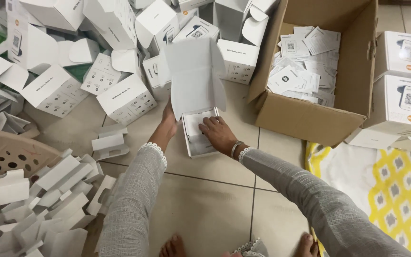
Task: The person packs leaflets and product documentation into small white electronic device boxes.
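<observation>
The head camera looks straight down on a floor (205, 200) of pale beige tiles with dark grout lines. At the right edge lies a mat (396, 190) patterned in yellow, grey and white. A brown cardboard carton (305, 119) stands open on the tiles, partly filled with loose white leaflets (305, 66). Across the top and left, empty white boxes (120, 57) lie in a jumble; a heap of folded white card inserts (58, 200) fills the lower left, beside a beige perforated plastic piece (5, 154). Two closed white boxes (403, 90) are stacked at the right.

On the floor in the middle sits a small open white box (198, 133), its lid flap standing up toward the camera. The left hand (169, 126) is against the box's left side, behind the flap — its fingers are mostly hidden, so how tightly it holds the box cannot be told. The right hand (219, 133) lies with fingers spread flat on the white insert inside the box, pressing rather than closing round anything; a bangle shows at the wrist.

Both arms wear grey sleeves with lace cuffs. Bare toes are cut off by the bottom edge, and the print on the boxes is too small to make out.
</observation>
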